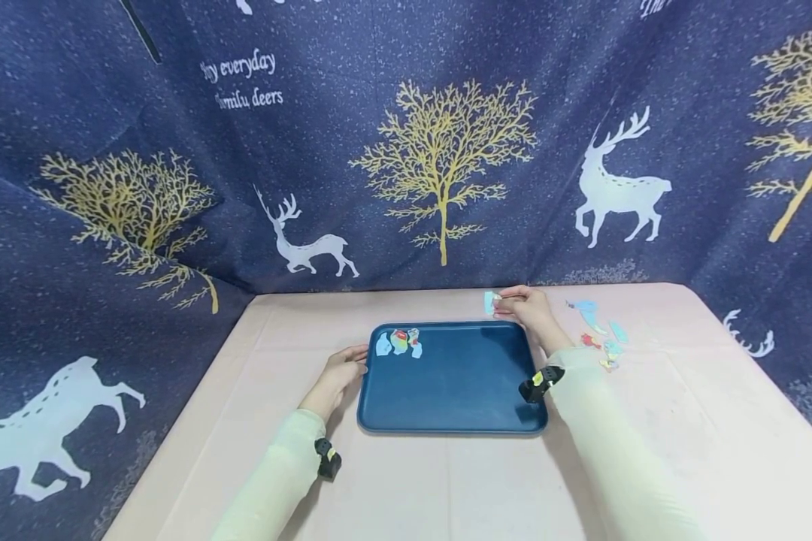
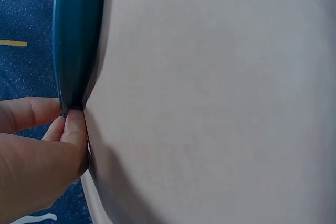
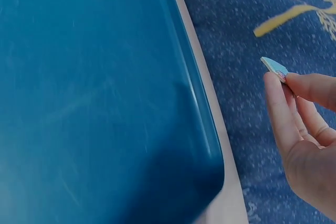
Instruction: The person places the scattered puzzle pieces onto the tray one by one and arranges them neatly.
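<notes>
A dark blue rectangular tray [image 1: 455,387] lies on the table. My left hand [image 1: 342,371] holds the tray's left edge, and the left wrist view has its thumb and fingertips [image 2: 76,124] at the rim. Beyond the tray's far right corner, my right hand [image 1: 529,309] pinches a light blue, flat puzzle piece [image 3: 276,67] between thumb and fingers, raised above the tray's level. Inside the tray's far left corner lie a pale blue piece [image 1: 383,346], a red and yellow piece [image 1: 399,342] and a piece with red and pale blue [image 1: 416,349].
Several loose pieces are scattered right of the tray: a long blue one [image 1: 589,315], a blue oval [image 1: 619,332], a red one [image 1: 590,341] and a multicoloured one [image 1: 611,352]. A pale pink cloth [image 1: 406,481] covers the table. Behind hangs a dark blue curtain [image 1: 311,165] with deer and trees.
</notes>
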{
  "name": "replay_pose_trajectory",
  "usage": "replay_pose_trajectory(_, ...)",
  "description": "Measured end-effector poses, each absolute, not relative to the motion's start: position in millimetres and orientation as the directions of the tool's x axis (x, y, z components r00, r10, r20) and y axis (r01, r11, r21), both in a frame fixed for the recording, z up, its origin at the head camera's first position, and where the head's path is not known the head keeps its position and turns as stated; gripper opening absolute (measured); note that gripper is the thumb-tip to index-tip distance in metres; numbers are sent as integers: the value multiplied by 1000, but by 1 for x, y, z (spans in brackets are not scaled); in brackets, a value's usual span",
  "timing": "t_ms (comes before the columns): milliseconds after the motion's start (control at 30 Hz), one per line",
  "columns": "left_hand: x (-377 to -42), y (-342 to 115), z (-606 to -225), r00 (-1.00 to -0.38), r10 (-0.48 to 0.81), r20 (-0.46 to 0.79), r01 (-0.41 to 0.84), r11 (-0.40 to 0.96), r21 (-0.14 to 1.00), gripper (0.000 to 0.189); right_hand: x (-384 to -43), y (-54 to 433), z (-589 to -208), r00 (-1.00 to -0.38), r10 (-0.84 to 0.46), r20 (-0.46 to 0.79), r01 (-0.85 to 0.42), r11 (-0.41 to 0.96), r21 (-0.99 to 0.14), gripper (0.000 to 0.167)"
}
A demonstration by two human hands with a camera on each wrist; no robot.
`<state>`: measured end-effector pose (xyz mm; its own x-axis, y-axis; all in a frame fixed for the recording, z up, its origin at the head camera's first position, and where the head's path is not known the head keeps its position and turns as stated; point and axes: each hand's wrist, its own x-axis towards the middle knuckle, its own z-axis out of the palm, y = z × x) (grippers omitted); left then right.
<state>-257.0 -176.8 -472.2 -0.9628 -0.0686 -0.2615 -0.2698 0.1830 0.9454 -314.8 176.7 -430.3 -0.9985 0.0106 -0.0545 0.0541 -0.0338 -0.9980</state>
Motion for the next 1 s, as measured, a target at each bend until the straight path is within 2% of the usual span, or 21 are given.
replay_pose_trajectory(367, -258, -177, -471, -963, -62, -263, -270, 164, 949, 55, -318, 141, -440, -999, -45, -21, 27, -131, -991, 29)
replay_pose_trajectory(833, -257, -176, -472, -963, -62, -262, -269, 188, 945, 55, -314, 100, -450, -990, -87, -111, 116, -62, -991, 30)
replay_pose_trajectory(1000, -257, -176, -473, -964, -64, -256, -264, 184, 947, 55, -315, 90, -456, -988, -95, -125, 132, -77, -988, 27)
